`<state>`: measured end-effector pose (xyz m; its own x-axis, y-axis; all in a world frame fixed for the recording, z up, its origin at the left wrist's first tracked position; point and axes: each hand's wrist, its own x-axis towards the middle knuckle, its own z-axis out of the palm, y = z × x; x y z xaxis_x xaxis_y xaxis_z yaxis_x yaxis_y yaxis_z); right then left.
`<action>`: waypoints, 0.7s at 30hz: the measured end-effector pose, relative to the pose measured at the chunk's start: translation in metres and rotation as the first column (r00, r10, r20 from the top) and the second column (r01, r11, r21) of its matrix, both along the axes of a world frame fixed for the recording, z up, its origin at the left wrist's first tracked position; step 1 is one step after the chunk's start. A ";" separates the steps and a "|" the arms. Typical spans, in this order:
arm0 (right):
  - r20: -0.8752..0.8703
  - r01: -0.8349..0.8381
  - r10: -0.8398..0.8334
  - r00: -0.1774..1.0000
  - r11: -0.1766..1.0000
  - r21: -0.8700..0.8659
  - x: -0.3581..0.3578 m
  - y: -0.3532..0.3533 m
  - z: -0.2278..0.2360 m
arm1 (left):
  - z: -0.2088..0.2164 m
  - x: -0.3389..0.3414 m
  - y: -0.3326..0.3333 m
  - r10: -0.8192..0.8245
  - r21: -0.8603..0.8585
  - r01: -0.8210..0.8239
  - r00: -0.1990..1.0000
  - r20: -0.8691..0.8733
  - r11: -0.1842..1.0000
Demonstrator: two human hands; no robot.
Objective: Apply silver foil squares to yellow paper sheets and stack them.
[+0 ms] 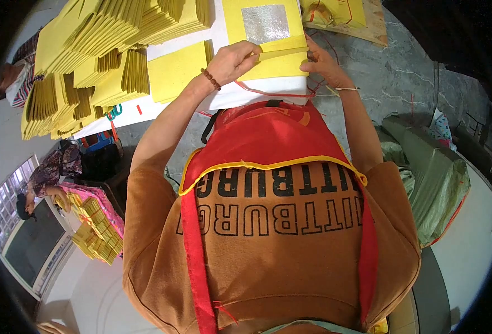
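Observation:
On the white-covered table lies a sheet of yellow paper [279, 65] with a silver foil square [265, 24] on its upper part. A narrow folded strip crosses the sheet below the foil. My left hand [236, 62] is closed, its curled fingers pressing on the strip's left end; a brown bead bracelet circles that wrist. At the right edge, my right hand [322, 62] grips the paper's side by the strip's other end, thumb low and fingers higher, their tips partly hidden. A red string [271, 92] runs along the table's near edge.
Stacks of folded yellow paper [104, 33] fill the table's left side, beside green-handled scissors [114, 112]. At upper right, more yellow paper [346, 12] rests on a wooden board [371, 25]. Green sacks [432, 183] stand to the right. A person [48, 175] works at far left.

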<state>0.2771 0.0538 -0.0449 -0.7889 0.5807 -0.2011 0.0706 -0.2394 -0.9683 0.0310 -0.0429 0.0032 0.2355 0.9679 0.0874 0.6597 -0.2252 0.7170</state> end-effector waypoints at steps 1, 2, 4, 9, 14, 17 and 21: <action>0.000 0.001 -0.001 1.000 1.000 0.000 0.000 -0.001 0.000 | 0.002 0.000 0.000 -0.001 0.000 0.001 1.000 0.000 1.000; 0.018 0.023 -0.023 1.000 1.000 0.005 -0.001 -0.001 0.000 | 0.004 0.001 0.000 0.037 -0.060 -0.036 0.999 0.012 0.998; 0.037 0.045 -0.045 0.998 0.999 0.010 -0.003 -0.003 0.000 | 0.004 0.002 0.000 0.076 -0.120 -0.073 0.997 0.022 0.990; -0.061 0.083 -0.081 0.995 0.996 0.029 -0.007 -0.005 0.000 | -0.004 -0.001 0.000 0.125 -0.150 -0.107 0.986 0.114 0.983; -0.100 0.097 -0.093 0.991 0.995 0.031 -0.004 -0.001 -0.020 | -0.003 -0.003 0.002 0.133 -0.254 -0.092 0.979 0.153 0.963; -0.146 0.091 -0.089 0.985 0.996 0.010 -0.007 -0.002 -0.012 | -0.003 -0.003 0.001 0.142 -0.271 -0.095 0.977 0.160 0.958; -0.056 0.126 -0.126 0.990 0.992 0.002 -0.009 -0.004 -0.013 | -0.006 0.000 0.000 0.126 -0.115 -0.102 0.968 0.217 0.988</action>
<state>0.2676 0.0501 -0.0580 -0.7190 0.6774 -0.1552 -0.0140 -0.2374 -0.9713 0.0306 -0.0427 -0.0031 0.1090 0.9938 0.0240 0.4976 -0.0755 0.8641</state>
